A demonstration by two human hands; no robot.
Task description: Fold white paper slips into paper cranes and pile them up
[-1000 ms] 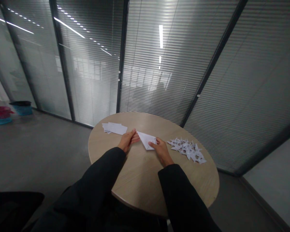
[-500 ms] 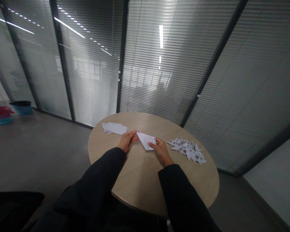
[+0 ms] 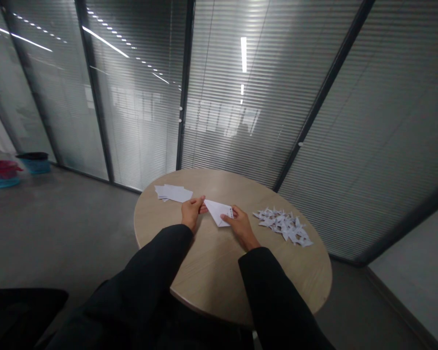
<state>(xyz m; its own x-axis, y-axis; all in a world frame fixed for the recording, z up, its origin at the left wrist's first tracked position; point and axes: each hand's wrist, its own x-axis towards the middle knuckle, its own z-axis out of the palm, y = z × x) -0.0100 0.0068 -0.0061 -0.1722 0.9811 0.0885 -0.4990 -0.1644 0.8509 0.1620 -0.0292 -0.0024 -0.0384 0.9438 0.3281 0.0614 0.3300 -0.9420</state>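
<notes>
Between my hands, above the round table (image 3: 208,272), is a folded sheet of white paper (image 3: 215,210) with slanted edges and a row of dark marks along its right side. My right hand (image 3: 242,227) grips its right side, thumb on top and fingers behind. My left hand (image 3: 192,212) is closed at the paper's pointed left corner, thumb and fingers pinched together there. A small stack of flat white paper sheets (image 3: 177,193) lies just beyond my left hand. To the right of my right hand spreads a pile of folded white paper shapes with points (image 3: 286,226).
Glass partitions with blinds (image 3: 233,126) stand right behind the table. On the floor at far left are a blue bin with a black liner (image 3: 38,164) and another with a red liner (image 3: 2,172). A dark object (image 3: 22,316), perhaps a chair, sits at lower left.
The paper's left corner has shifted slightly left along with my left fingers. My right hand has tilted the paper a little while keeping its grip. The sheets and the pile stay put.
</notes>
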